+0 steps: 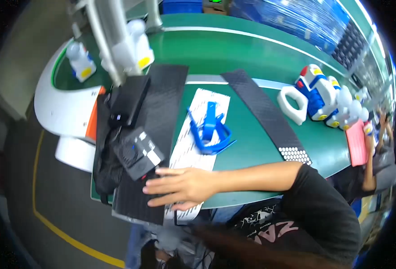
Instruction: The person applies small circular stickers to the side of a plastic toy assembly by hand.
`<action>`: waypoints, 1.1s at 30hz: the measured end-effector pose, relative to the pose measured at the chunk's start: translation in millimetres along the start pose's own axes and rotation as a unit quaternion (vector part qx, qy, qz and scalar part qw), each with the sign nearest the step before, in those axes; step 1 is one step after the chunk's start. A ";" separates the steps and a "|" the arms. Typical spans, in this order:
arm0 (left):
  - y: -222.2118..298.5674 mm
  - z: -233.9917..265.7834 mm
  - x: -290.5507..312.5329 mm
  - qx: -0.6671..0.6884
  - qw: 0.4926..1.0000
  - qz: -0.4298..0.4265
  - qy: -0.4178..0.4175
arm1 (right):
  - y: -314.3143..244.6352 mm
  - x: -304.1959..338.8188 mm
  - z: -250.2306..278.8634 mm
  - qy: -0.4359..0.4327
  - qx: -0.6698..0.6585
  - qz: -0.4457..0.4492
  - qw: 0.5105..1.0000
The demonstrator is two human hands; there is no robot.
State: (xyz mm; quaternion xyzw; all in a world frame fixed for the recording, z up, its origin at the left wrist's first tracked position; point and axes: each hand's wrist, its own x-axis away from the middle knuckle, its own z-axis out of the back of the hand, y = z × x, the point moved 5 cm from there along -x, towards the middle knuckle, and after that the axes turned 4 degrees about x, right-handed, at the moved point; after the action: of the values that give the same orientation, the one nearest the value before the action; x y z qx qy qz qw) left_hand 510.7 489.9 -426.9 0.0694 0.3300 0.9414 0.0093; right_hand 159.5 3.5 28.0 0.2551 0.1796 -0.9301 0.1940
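Note:
My right hand (184, 184) reaches in from the right and lies palm down with its fingers spread, over a long black sheet (137, 204). Its upper fingertips come close to the lower edge of a small black box-shaped device (139, 154) with a pale label; whether they touch cannot be made out. Above that device lies a flat black case (130, 101). Farther from my hand, a blue plastic strap-like frame (209, 130) with curved arms rests on a white printed sheet (202, 107). My left hand is not in view.
A dark strip (260, 107) crosses the green table (247, 143). A white ring (293, 105) and several blue-and-white toy figures (319, 92) stand right. A co-worker's hand (369, 141) is far right. White stand posts (103, 36) rise at upper left.

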 end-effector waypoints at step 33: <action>732.6 -33.4 579.8 -0.022 0.564 -0.758 -0.327 | 18.0 337.0 254.1 -0.109 0.342 -0.560 0.747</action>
State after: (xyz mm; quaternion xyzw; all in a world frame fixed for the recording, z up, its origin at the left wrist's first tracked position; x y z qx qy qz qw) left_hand -47.2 -67.0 75.5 0.0965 0.2152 0.5079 0.8285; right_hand -203.0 -212.8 45.0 0.0551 -0.0618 -0.8922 -0.4440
